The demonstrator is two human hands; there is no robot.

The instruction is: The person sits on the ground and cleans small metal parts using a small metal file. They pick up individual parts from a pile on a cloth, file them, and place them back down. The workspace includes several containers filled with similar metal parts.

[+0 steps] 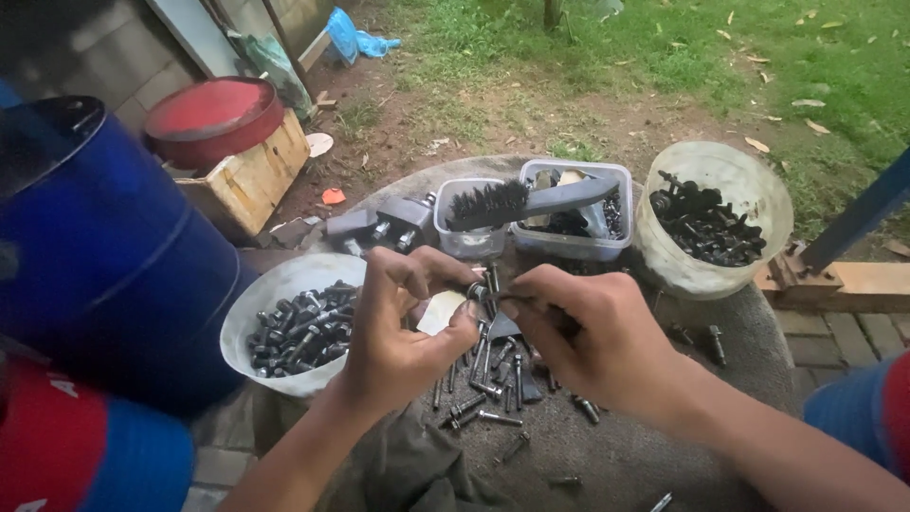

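The left hand and the right hand both pinch one small bolt between closed fingers above the round table, where many loose bolts lie unsorted beside two full bowls.

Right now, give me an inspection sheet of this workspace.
Surface: round grey slab, dusty, loose bolts scattered mid-slab.
Job's things: small bolt pinched between both hands.
Clutter: white bowl of bolts at left, round tub of dark fasteners at right, two clear boxes, wire brush lying across them.
Hands: left hand and right hand meet at the bolt.
Cables: nothing seen.
Surroundings: blue drum, wooden crate, grass.
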